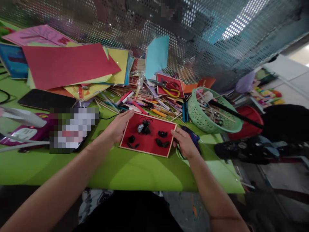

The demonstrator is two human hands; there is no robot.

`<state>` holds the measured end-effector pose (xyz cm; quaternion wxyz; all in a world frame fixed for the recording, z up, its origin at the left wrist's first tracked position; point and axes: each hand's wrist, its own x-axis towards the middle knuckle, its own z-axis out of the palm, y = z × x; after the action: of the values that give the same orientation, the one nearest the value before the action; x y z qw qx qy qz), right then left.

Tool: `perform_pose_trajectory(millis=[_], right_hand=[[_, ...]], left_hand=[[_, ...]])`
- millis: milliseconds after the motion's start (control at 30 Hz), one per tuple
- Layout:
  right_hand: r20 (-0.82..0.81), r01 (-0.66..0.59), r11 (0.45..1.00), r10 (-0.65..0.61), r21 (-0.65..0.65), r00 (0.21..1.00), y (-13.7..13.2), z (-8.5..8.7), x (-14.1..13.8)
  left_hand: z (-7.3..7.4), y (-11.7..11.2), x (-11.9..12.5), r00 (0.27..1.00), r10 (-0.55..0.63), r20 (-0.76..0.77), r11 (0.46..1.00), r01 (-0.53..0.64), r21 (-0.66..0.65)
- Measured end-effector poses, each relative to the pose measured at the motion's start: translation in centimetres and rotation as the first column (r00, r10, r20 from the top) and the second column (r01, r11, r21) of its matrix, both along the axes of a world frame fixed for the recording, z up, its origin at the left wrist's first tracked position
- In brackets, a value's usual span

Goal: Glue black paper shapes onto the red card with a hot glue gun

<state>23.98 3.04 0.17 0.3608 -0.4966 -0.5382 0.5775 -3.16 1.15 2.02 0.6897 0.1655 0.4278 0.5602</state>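
Observation:
A red panel with a thin pale wooden frame (147, 141) is held over the green table, tilted toward me. On its face sit several dark pieces, among them a black insect-like figure (145, 127) with curled feelers and a pale speckled patch. My left hand (120, 125) grips the panel's left edge, the thumb side near the upper corner. At the right edge, my right hand (183, 140) has its fingers closed on the frame. Just behind the right hand lies a dark blue tool with a cord (193, 137), partly hidden.
Thin sticks and markers (154, 106) lie heaped behind the panel, near scissors (166, 85). Coloured paper sheets (70, 64) are stacked at the back left. A green basket (205, 116) stands right. Phones (47, 99) lie left. A perforated metal sheet (125, 29) rises behind.

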Motion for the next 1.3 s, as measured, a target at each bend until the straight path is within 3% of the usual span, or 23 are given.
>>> perform_pose_trajectory(millis=[100,333,567,767,967,1067,1167,1300], right_hand=[[0.034,-0.088,0.995,0.090,-0.053,0.995,-0.2,0.3,-0.2],[-0.135,-0.239,0.963,0.222,-0.124,0.966,-0.7,1.0,-0.4],[-0.233,-0.307,0.934,0.262,-0.184,0.937,-1.5,1.5,-0.8],[-0.335,-0.247,0.952,0.177,-0.182,0.926,-1.6,1.6,-1.4],[-0.396,-0.107,0.977,0.025,-0.187,0.918,-1.4,1.8,-1.6],[-0.432,-0.077,0.977,-0.017,-0.198,0.902,-1.3,1.8,-1.8],[-0.435,-0.066,0.981,-0.022,-0.185,0.900,-1.2,2.0,-1.8],[-0.354,-0.131,0.983,0.077,-0.130,0.932,-0.5,3.1,-1.2]], left_hand=[[0.2,0.1,-0.1,1.000,0.023,0.004,1.000,-0.023,-0.012],[0.6,0.4,-0.4,0.995,0.097,0.017,0.994,-0.096,-0.042],[0.8,0.5,-1.0,0.990,0.123,0.073,0.992,-0.121,-0.035],[1.0,0.5,-1.0,0.996,0.065,0.063,0.997,-0.063,-0.033],[1.5,-0.1,-0.9,0.998,0.001,0.062,0.999,-0.003,0.042],[1.7,-0.6,-0.5,0.994,-0.058,0.094,0.998,0.058,0.007],[1.9,-1.1,0.1,0.981,-0.119,0.153,0.991,0.127,-0.041],[2.1,-1.3,0.4,0.981,-0.096,0.168,0.992,0.107,-0.060]])
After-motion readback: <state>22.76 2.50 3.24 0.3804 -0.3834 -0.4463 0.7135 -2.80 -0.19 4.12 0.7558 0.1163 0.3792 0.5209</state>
